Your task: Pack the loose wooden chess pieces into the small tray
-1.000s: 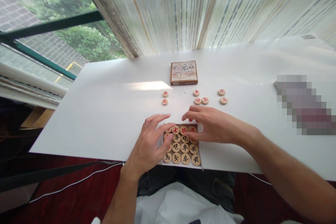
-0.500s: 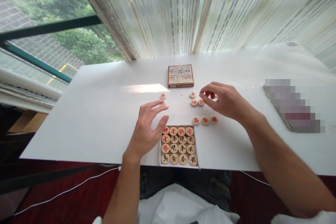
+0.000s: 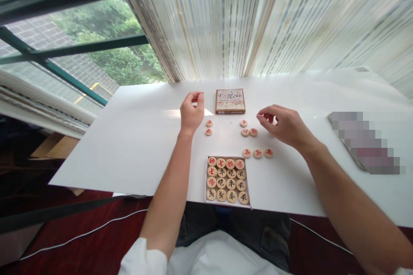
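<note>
1. The left grip [image 3: 192, 111], in the head view, is curled with thumb and fingertips nearly meeting; whether it holds anything I cannot tell. It is raised left of the printed box [image 3: 230, 101].
2. The right grip [image 3: 280, 125] is half curled, its fingertips drawn close together near the red trio [image 3: 245, 132]; its contents are hidden too.
3. The round pieces lie flat: a red pair [image 3: 209, 132] near the left grip, the trio, a red row [image 3: 257, 153] nearer the person, and a four-by-four set in the shallow tray [image 3: 248, 182].
4. They look like light, hard wood: stiff, not fragile, perhaps apt to slide. Pinch loose ones across the rim; the trio's touching two are best taken from their outer sides.
5. The tray's thin walls look bendable, and it sits right at the near edge of the tabletop [image 3: 129, 146], so a nudge could tip it.
6. Room for moving stretches widest leftward.
</note>
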The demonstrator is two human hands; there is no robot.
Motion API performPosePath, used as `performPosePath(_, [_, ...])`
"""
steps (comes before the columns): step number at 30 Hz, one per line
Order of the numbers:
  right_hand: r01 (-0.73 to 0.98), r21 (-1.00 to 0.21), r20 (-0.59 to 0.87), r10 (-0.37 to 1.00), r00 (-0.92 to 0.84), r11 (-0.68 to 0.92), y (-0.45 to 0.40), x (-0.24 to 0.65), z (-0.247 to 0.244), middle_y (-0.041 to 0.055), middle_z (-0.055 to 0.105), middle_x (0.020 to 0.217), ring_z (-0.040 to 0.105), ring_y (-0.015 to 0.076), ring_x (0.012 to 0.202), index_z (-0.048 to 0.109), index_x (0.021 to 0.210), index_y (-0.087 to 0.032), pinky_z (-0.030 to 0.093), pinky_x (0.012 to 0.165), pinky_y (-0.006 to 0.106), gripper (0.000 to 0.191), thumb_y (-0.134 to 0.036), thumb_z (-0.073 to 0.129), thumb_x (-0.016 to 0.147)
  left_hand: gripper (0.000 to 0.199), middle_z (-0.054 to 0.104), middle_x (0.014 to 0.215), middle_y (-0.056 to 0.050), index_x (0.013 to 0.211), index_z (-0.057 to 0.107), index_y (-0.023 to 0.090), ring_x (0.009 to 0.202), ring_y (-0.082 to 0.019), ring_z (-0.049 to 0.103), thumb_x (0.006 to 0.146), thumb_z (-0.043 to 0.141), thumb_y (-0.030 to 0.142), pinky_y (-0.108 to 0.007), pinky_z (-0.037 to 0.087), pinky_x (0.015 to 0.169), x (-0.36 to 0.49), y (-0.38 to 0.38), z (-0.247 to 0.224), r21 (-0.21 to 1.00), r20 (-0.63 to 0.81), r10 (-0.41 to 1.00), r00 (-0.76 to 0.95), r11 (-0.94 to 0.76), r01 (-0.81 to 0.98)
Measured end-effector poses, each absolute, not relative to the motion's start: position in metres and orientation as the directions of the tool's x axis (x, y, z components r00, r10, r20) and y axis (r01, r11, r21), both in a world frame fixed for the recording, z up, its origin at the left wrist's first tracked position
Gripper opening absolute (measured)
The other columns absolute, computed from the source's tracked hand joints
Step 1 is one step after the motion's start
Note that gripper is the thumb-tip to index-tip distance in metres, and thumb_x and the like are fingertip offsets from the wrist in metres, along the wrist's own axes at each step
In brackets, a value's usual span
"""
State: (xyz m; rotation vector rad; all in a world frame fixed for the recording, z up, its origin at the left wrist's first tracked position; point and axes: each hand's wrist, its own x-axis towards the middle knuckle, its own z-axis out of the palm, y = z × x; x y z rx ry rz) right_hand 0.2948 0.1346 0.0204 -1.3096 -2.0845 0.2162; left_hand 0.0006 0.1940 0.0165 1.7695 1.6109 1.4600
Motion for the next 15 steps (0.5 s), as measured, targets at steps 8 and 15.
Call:
performPosePath(8, [0.764,-0.488,0.429,0.878,-0.212,0.423,0.14,0.311,0.02,0.0025,0.07,0.081,0.062,0.0179,0.068,0.071,0.093,-0.023,0.049,0.069,0.033,0.016,-0.033,0.059,0.096,0.023,0.077,0.099,-0.006,0.1,0.074,0.019,0.087,-0.018,0.07,0.092,0.068,0.039,-0.027,0.052,0.073,-0.031,0.195,0.001,0.75,0.344,0.93,0.129,-0.355,0.558])
performPosePath(15, [0.768,-0.506,0.371,0.903,-0.216,0.392,0.139,0.311,0.02,0.0028,0.072,0.084,0.064,0.0191,0.07,0.072,0.095,-0.024,0.05,0.07,0.034,0.018,-0.038,0.059,0.096,0.022,0.076,0.105,-0.004,0.104,0.075,0.023,0.089,-0.018,0.069,0.09,0.07,0.04,-0.029,0.052,0.073,-0.043,0.176,-0.004,0.721,0.293,0.915,0.276,-0.401,0.566])
